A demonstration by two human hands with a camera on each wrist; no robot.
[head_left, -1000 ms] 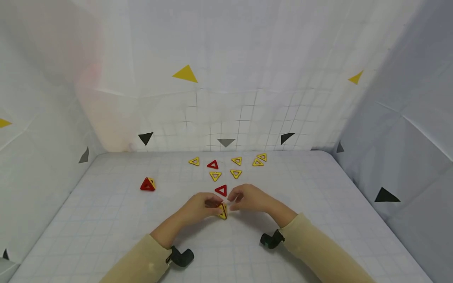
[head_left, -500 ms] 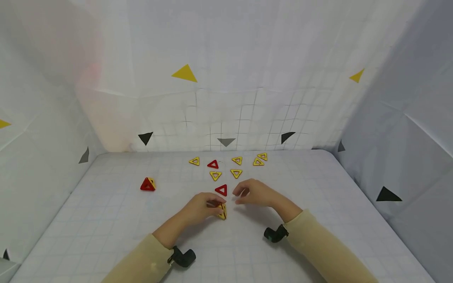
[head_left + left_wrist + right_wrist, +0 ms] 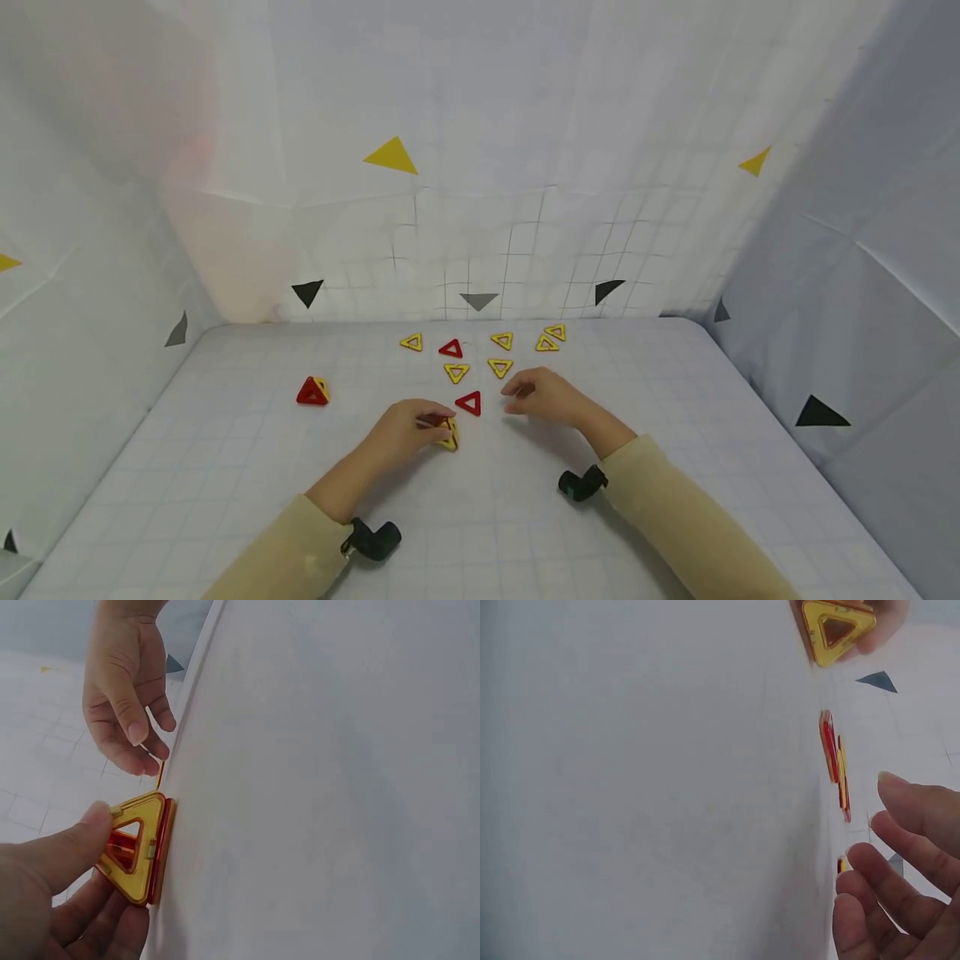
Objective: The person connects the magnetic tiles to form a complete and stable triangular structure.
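My left hand point(image 3: 405, 429) pinches a small pyramid of yellow and red magnetic triangle tiles point(image 3: 152, 825) between thumb and fingers, close over the table. In the left wrist view its yellow face is toward the camera, with red tiles behind. My right hand point(image 3: 547, 396) is held above the table with fingers loosely bent and nothing in them. Between the hands lies a flat red triangle tile point(image 3: 477, 403). Another pyramid, red and yellow point(image 3: 308, 391), stands to the left on the table.
Several loose yellow tiles point(image 3: 457, 366) and one more red tile point(image 3: 451, 355) lie flat toward the back of the white table point(image 3: 225, 467). White sheets point(image 3: 480, 233) with printed triangles rise behind and at both sides.
My left hand has shifted left and slightly away from me, carrying the pyramid. The right hand has let go of the pyramid's side and drawn back to the right and farther off.
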